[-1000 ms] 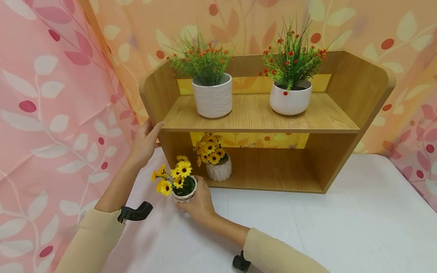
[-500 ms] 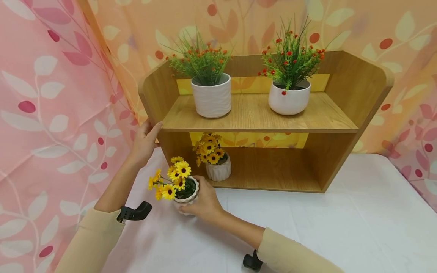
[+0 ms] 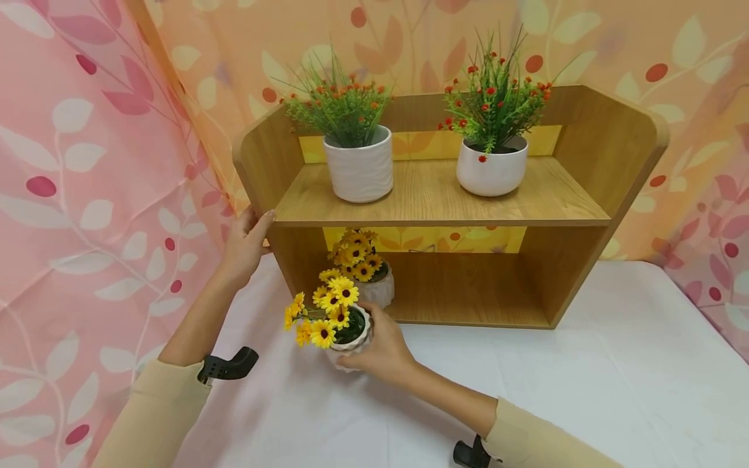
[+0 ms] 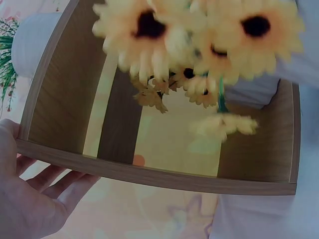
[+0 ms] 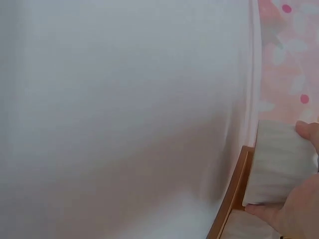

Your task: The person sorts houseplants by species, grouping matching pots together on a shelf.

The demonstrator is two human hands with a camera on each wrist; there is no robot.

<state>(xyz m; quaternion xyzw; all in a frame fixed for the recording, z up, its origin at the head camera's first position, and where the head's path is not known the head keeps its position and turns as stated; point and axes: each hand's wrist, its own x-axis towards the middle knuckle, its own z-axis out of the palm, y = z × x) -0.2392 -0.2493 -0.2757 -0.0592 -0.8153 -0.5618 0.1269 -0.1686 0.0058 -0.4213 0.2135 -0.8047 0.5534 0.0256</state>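
Observation:
My right hand [image 3: 383, 351] grips a small white ribbed pot of yellow flowers [image 3: 345, 312], fingers and thumb around the pot. It is held in front of the lower left of the wooden shelf [image 3: 450, 211], tilted with its blooms to the left. In the right wrist view the pot [image 5: 279, 162] sits between thumb and fingers. My left hand [image 3: 241, 250] holds the shelf's left side panel, thumb at the front edge and fingers on the outer face, as the left wrist view shows too. Partly hidden behind the held blooms, a similar flower pot [image 3: 377, 289] stands on the lower board.
Two white pots with red-flowered greenery, a ribbed left one [image 3: 361, 172] and a round right one [image 3: 491, 172], stand on the upper board. White cloth [image 3: 468, 370] covers the table. Patterned curtains [image 3: 105, 195] hang at the left, back and right.
My right hand has brought the potted yellow flowers to the right and slightly nearer, now partly overlapping the pot on the lower board. My left hand stays at the side panel.

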